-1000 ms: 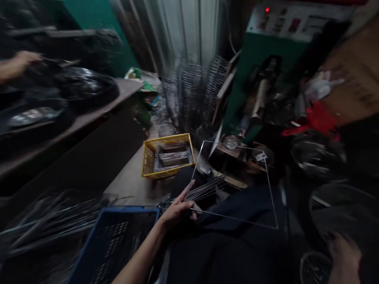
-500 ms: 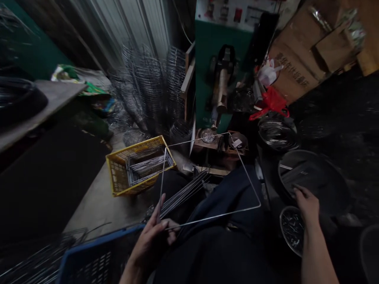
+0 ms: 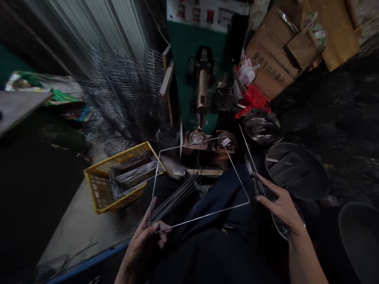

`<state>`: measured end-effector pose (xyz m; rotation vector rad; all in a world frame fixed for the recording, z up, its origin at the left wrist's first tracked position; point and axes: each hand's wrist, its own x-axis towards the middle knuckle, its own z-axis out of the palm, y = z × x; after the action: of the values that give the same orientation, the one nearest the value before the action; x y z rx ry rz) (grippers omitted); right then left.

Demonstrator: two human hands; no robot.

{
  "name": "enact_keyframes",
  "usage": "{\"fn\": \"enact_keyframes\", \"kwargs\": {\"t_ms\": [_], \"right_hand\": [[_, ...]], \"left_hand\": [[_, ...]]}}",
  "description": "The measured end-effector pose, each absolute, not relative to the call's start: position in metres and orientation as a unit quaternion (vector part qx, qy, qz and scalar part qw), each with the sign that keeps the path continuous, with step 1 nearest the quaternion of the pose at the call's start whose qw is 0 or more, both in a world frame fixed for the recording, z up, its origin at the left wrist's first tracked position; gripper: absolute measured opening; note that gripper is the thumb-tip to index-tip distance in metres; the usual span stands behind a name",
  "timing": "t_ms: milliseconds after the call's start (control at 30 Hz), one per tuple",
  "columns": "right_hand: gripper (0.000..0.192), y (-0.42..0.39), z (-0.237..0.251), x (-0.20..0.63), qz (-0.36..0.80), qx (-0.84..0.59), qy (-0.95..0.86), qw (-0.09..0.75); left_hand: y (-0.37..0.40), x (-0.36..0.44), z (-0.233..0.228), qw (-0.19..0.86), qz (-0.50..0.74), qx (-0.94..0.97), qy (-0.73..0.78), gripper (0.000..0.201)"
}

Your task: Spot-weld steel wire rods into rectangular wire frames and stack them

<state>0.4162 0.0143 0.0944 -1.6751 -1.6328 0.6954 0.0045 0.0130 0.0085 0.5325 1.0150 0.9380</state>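
Observation:
My left hand (image 3: 146, 232) is closed at the near left corner of a rectangular frame of bent wire (image 3: 204, 216), held out over my lap. Between the fingers and thumb of my right hand (image 3: 280, 205) is a thin straight metal rod (image 3: 247, 146), pointing up and away, close to the right side of the frame but apart from it. A bundle of long wires (image 3: 177, 197) lies across my left thigh. Below my right hand, a bowl of small metal pieces (image 3: 280, 228) is partly hidden.
Ahead stands a green machine (image 3: 189, 79) with a cylindrical metal arm (image 3: 202, 92), small dishes below it. A yellow crate (image 3: 97, 197) of wire frames sits left. Stacked wire forms (image 3: 124, 83) lean behind. A round dark tub (image 3: 296, 169) is at right.
My right hand has come left from the dark tub and now holds a thin metal rod. The left hand still holds the wire frame. The view has turned rightward.

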Motion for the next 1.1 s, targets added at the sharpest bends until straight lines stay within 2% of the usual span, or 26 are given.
{"fn": "enact_keyframes", "kwargs": {"t_ms": [267, 633, 1100], "right_hand": [[0.061, 0.022, 0.114, 0.413, 0.243, -0.624, -0.679, 0.302], [0.064, 0.037, 0.095, 0.371, 0.229, -0.546, -0.792, 0.150], [0.063, 0.028, 0.100, 0.382, 0.165, -0.598, -0.770, 0.151]], "left_hand": [[0.014, 0.011, 0.005, 0.752, 0.432, 0.226, 0.445, 0.098], [0.019, -0.002, 0.001, 0.750, 0.429, 0.258, 0.433, 0.097], [0.035, 0.024, 0.003, 0.770, 0.427, 0.254, 0.399, 0.095]]}}
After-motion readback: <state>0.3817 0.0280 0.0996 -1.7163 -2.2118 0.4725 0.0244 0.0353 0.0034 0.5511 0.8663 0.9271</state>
